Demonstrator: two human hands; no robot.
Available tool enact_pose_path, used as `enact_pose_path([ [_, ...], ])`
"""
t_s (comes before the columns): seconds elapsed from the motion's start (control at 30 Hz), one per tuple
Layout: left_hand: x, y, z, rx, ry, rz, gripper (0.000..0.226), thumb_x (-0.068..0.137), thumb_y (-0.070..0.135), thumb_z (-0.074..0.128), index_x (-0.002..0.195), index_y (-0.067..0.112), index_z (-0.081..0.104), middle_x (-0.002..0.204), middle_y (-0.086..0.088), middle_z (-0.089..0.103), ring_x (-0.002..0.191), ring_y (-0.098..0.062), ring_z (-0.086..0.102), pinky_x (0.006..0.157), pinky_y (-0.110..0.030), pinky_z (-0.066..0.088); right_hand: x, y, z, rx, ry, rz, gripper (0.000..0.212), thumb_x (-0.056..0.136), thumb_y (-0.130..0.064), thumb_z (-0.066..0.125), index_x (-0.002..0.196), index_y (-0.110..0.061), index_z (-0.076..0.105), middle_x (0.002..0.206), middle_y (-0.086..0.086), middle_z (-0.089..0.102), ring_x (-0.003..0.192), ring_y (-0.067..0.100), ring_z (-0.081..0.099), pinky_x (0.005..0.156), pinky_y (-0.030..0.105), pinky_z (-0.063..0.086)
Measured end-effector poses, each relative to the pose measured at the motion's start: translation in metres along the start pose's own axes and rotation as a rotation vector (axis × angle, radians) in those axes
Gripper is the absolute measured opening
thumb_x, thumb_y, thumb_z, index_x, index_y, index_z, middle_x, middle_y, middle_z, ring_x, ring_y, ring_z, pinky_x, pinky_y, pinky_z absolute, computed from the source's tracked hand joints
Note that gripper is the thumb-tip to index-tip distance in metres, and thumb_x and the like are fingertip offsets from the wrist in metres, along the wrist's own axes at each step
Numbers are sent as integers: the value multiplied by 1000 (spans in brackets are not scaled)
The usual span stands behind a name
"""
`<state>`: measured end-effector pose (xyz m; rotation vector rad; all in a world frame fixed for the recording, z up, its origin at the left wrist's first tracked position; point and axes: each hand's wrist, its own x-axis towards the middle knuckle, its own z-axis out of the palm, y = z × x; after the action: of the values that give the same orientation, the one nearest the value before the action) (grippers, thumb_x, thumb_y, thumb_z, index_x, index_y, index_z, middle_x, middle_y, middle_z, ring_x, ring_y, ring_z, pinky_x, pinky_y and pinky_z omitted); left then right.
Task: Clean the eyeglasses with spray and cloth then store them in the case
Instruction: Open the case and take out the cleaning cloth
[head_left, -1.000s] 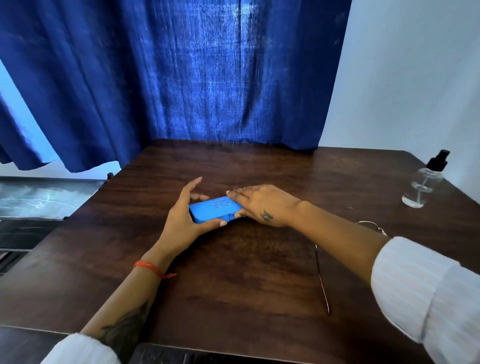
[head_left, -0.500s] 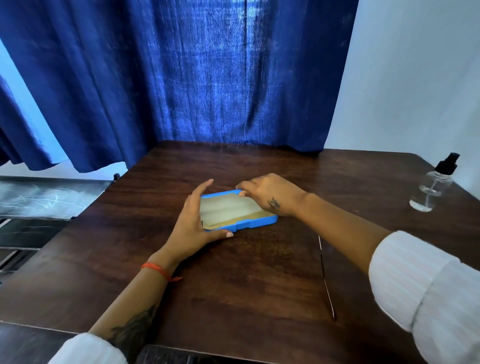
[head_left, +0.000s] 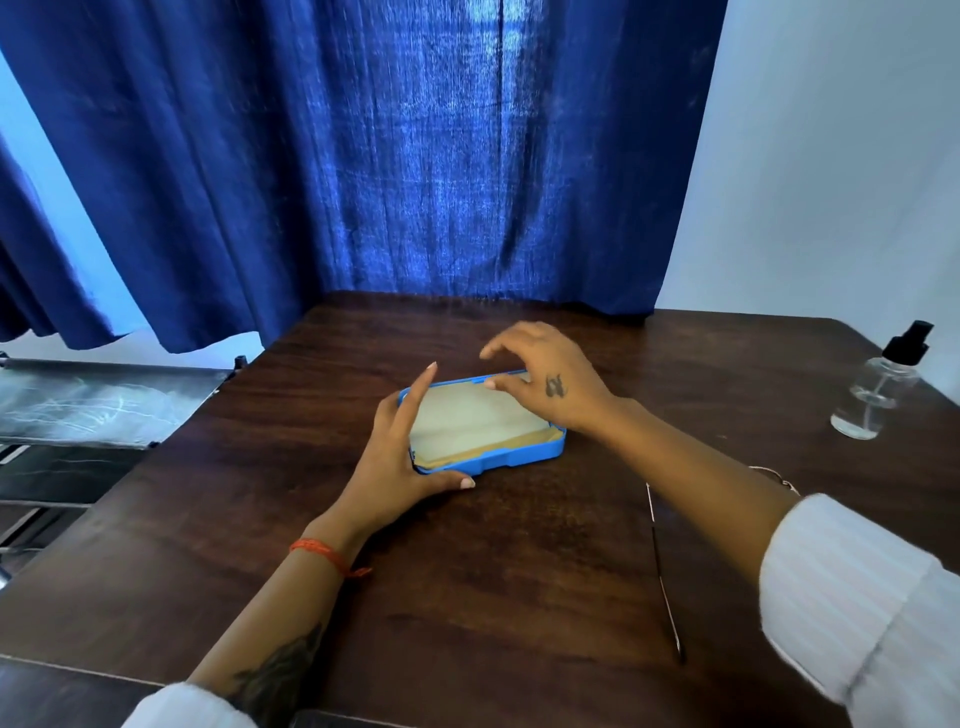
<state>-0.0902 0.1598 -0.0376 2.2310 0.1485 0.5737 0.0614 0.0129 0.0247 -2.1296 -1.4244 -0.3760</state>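
Your left hand (head_left: 387, 462) grips the open blue plastic case (head_left: 485, 460) at the middle of the dark wooden worktop (head_left: 519, 571); keep it steady. Your right hand (head_left: 550, 384), fingers relaxed, holds nothing: pinch the pale cloth (head_left: 472, 415) inside. The thin-framed eyeglasses (head_left: 665, 571) lie right of the case.

The single head-worn camera is looking forward and down from close above the near edge of the table (head_left: 519, 571), facing the curtain (head_left: 389, 156).

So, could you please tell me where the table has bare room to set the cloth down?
Bare wood lies along the near edge of the table, between the left hand and the eyeglasses, and behind the case. The right side, by the spray bottle, is crowded.
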Motion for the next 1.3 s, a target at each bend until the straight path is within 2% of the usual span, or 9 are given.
enact_pose_path([
  [0.07,0,0,0,3,-1,-3,116,55,32,87,139,52,9,140,1,25,128,-10,27,105,-25,25,-11,-8,-3,34,130,-104,9,77,-13,70,86,-15,68,86,-2,66,77,6,57,73,21,46],
  [0.27,-1,-1,1,9,-2,26,113,56,30,87,136,54,12,139,3,25,126,-10,31,103,-21,27,-12,-14,16,-124,-423,-95,26,86,-11,60,110,-16,69,110,2,70,102,17,62,88,27,47],
  [0.37,-1,-1,2,24,2,45,111,57,31,86,138,50,13,139,2,26,125,-8,31,100,-16,26,-7,-16,17,-147,-513,-98,26,87,-12,60,111,-14,68,112,1,69,102,16,61,83,22,43],
  [0.5,-1,-2,2,50,3,61,108,59,34,85,139,47,14,140,2,25,127,-10,31,103,-22,27,-5,-20,16,-193,-541,-112,16,85,-10,59,94,-15,72,98,1,71,89,18,63,78,32,50],
  [0.73,-2,-2,3,109,43,89,95,59,42,82,134,50,24,139,-1,29,129,-15,32,108,-31,31,-23,-19,6,-145,-232,-122,9,90,-17,53,95,-13,59,89,6,68,80,25,62,70,40,48],
  [0.87,-5,-1,3,173,57,125,84,63,46,79,133,44,34,138,1,33,127,-13,33,105,-29,30,-39,-22,-18,83,147,-47,6,85,-13,56,87,-14,62,76,-5,66,68,9,60,64,28,49],
  [0.97,-6,-1,3,232,76,156,76,66,51,75,131,38,40,136,2,39,127,-15,37,106,-33,33,-48,-27,-32,240,313,75,9,83,-7,58,84,-14,63,77,-6,65,73,6,61,66,19,49],
  [1.1,-6,-1,6,387,110,259,63,70,56,63,124,27,48,135,1,49,133,-21,38,107,-44,35,-62,-36,-51,456,384,297,19,86,-3,58,80,-20,61,80,-7,65,77,6,64,67,16,51],
  [1.3,-9,3,11,615,117,376,46,78,53,52,110,21,54,133,6,55,133,-20,39,111,-47,25,-90,-39,-75,713,440,540,20,89,-8,58,78,-25,62,86,6,71,79,17,68,64,30,54],
])
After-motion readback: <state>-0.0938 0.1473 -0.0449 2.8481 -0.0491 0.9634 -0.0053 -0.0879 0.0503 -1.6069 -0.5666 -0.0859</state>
